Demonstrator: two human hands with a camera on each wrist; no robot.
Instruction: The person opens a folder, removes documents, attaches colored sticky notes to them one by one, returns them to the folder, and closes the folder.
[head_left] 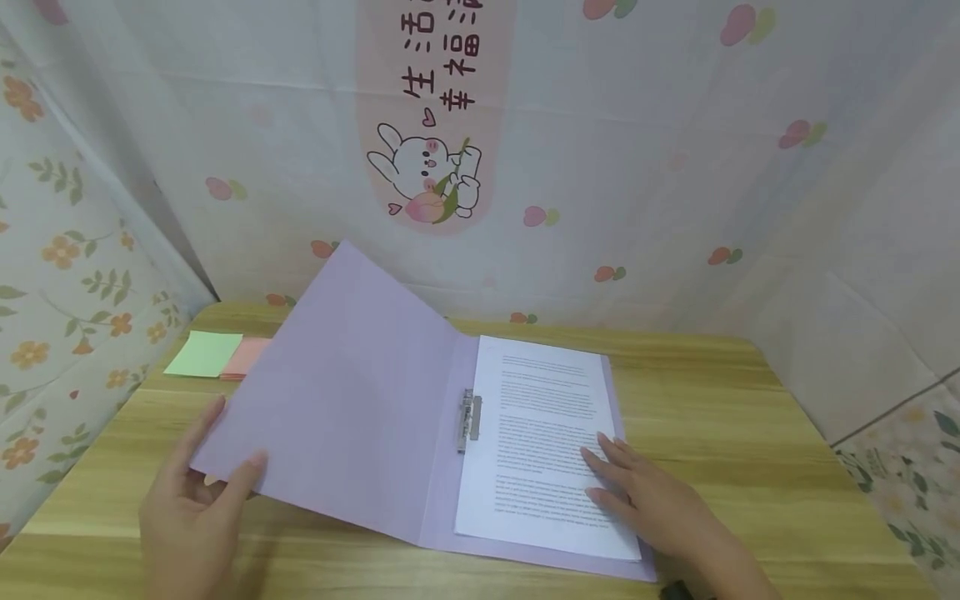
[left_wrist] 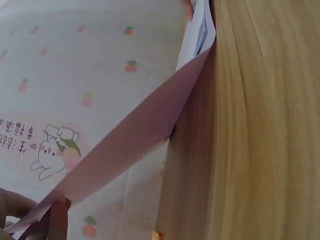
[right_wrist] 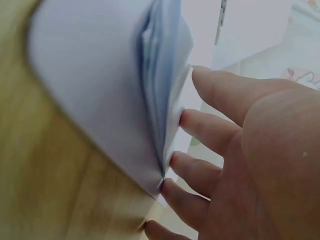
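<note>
A light purple file folder (head_left: 352, 400) lies spread on the table, its left cover raised at an angle. My left hand (head_left: 187, 500) pinches that cover at its lower left corner, thumb on the inner face. In the left wrist view the cover (left_wrist: 135, 130) runs as a slanted sheet from my fingers (left_wrist: 58, 220). Printed white sheets (head_left: 543, 450) lie on the right side, beside a metal clip (head_left: 469, 421) near the spine. My right hand (head_left: 656, 500) rests on their right edge with loosely spread fingers. In the right wrist view its fingertips touch the paper stack (right_wrist: 160, 95).
Green sticky notes (head_left: 202, 354) and pink sticky notes (head_left: 246, 358) lie at the table's back left, the pink ones partly behind the raised cover. Patterned cloth (head_left: 637, 167) hangs behind the wooden table (head_left: 712, 417). A dark object (head_left: 677, 590) shows by the right wrist.
</note>
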